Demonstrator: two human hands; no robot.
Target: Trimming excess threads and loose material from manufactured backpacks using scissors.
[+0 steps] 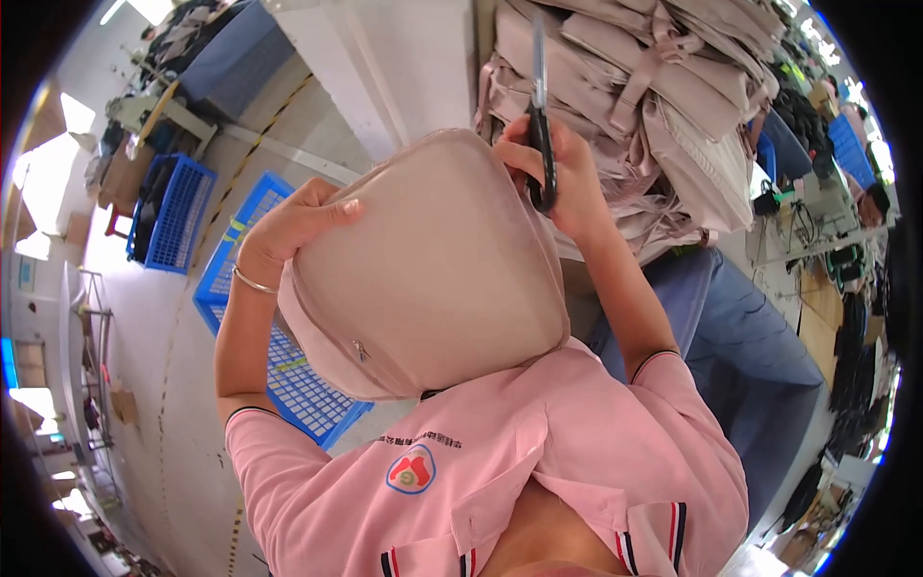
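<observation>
A: What are the hands doing?

B: The right hand (562, 178) is closed around the black handles of a pair of scissors (540, 115), blades pointing up and away. The left hand (293, 223) is pressed against the side of a beige bag (433, 279), thumb lying across its front, fingers hidden behind.

A: Where is the bag?

B: Held up in front of the chest, between both hands, above the pink shirt (481, 481).

A: How would it handle?

B: I'd judge it light and soft, with a smooth, slightly slippery skin. It keeps a rounded shape, so it has some body. The side edge, where the left hand is, looks the surest hold; the scissor tips should stay clear of the face.

A: Any marks on it?

B: A small metal tag sits low on the front. The shirt has a round red and blue badge with a line of writing.

A: And around?

B: A stack of folded beige bags (663, 87) lies beyond the scissors. Blue plastic crates (178, 212) stand on the floor to the left.
</observation>
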